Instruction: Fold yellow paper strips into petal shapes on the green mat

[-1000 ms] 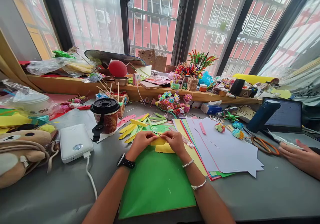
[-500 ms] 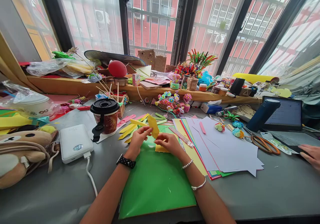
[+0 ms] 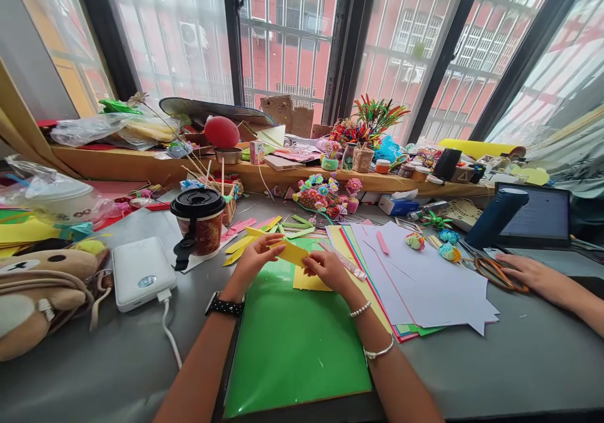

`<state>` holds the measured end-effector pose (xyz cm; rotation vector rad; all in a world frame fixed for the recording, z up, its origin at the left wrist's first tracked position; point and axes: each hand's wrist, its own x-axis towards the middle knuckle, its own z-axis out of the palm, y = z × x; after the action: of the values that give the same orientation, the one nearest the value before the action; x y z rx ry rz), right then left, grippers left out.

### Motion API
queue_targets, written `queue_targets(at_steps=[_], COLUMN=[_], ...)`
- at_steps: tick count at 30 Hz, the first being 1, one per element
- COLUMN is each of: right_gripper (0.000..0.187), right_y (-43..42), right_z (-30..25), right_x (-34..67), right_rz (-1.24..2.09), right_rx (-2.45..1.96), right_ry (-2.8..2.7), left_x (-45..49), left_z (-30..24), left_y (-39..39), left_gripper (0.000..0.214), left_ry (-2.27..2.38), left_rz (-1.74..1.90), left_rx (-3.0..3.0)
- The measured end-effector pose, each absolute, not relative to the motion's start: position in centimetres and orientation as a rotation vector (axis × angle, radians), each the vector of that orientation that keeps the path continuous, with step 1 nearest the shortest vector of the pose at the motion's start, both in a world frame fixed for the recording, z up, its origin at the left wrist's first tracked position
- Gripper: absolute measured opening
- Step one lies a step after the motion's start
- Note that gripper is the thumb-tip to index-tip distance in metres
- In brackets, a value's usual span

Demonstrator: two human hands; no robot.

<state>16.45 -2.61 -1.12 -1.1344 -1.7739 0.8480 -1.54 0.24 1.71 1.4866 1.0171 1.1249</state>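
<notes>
Paper piece (image 3: 294, 253), yellow, held above far end of green board (image 3: 302, 347): left hand (image 3: 255, 256) holding its left end, right hand (image 3: 326, 269) pinching its right. White sheets (image 3: 434, 287) lie right.

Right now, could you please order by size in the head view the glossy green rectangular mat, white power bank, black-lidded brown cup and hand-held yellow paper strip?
Largest to smallest:
Green mat
White power bank and brown cup, too alike to rank
Yellow paper strip, clearly smallest
</notes>
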Motion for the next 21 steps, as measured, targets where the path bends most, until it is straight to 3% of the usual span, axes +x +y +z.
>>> queue_targets(at_steps=[6, 12, 21], right_gripper=[0.031, 0.039, 0.03], right_y=[-2.6, -2.5, -2.6], right_z=[-0.8, -0.6, -0.5], right_x=[16.3, 15.9, 16.2], right_rz=[0.895, 1.066, 1.132], right_rx=[-1.106, -0.99, -0.942], right_ry=[-1.626, -1.369, -1.295], left_x=[-1.4, -1.0, -1.2], left_z=[1.2, 0.7, 1.1], left_y=[0.4, 0.5, 0.1], left_gripper=[0.03, 0.032, 0.025], left_ry=[0.997, 0.922, 0.889], left_rz=[1.027, 1.029, 1.011], left_rx=[1.481, 1.397, 1.383])
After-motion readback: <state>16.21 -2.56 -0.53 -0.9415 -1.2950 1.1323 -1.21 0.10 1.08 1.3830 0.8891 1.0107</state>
